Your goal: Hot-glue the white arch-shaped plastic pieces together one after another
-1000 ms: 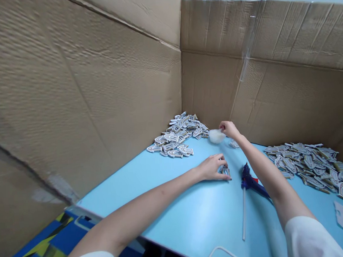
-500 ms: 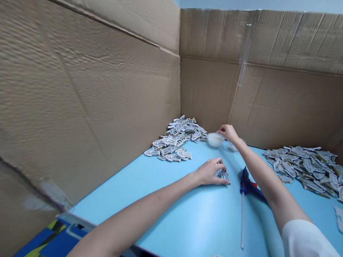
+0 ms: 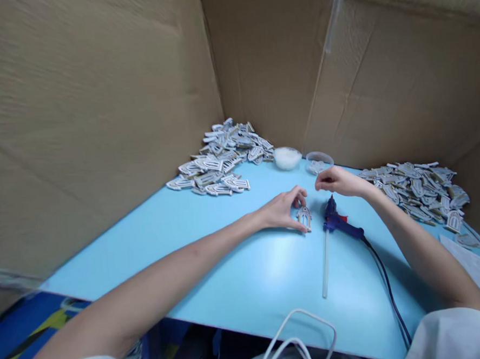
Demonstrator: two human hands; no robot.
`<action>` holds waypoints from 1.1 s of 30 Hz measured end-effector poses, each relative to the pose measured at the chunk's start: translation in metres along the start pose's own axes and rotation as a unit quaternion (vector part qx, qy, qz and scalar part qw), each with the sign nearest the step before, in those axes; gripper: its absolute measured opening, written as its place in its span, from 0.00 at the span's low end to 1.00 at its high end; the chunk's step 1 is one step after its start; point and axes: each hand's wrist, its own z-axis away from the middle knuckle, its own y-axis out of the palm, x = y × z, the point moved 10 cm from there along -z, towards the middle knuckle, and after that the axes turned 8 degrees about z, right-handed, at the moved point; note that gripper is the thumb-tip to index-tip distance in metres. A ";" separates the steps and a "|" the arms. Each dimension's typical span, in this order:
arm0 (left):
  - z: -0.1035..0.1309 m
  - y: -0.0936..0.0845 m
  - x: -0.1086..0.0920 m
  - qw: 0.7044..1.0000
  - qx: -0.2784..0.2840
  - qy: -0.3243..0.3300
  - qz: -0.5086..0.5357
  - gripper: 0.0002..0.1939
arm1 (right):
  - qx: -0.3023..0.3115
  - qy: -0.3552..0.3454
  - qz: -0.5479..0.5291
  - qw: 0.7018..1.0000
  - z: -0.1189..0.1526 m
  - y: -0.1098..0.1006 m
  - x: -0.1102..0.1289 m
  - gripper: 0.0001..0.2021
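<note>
My left hand (image 3: 281, 209) rests on the blue table and grips a small arch-shaped piece (image 3: 308, 213) by its left side, between thumb and fingers. The piece is pale with an open, barred middle. To its right, my right hand (image 3: 342, 181) hovers with thumb and fingertips pinched together; anything between them is too small to make out. Just below that hand lies a dark blue glue gun (image 3: 344, 225) with a red trigger, its nozzle pointing away from me. A translucent glue stick (image 3: 325, 266) sticks out of its back end.
Behind the hands stand a bowl of white fluffy stuff (image 3: 287, 157) and a clear bowl (image 3: 320, 155) holding some pieces. Piles of arch pieces lie at left (image 3: 222, 161) and right (image 3: 419, 190). Cardboard walls (image 3: 265, 64) enclose the back. The gun's black cord (image 3: 386, 271) runs toward me.
My right hand has come back from the bowl of white fluff to above the glue gun, fingers pinched. My left hand keeps the arch piece. The view has tilted down.
</note>
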 end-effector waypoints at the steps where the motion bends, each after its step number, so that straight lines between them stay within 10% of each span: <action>1: 0.000 0.002 -0.002 1.000 0.005 0.004 0.006 0.44 | 0.058 -0.016 0.015 0.998 0.015 0.013 0.007 0.07; 12: 0.003 0.010 -0.018 0.993 0.045 0.054 -0.097 0.42 | 0.136 -0.024 0.111 0.984 0.039 0.068 0.048 0.09; 33: 0.003 0.010 -0.009 0.990 0.042 0.026 -0.135 0.40 | 0.108 -0.010 0.255 0.961 0.054 0.077 0.063 0.07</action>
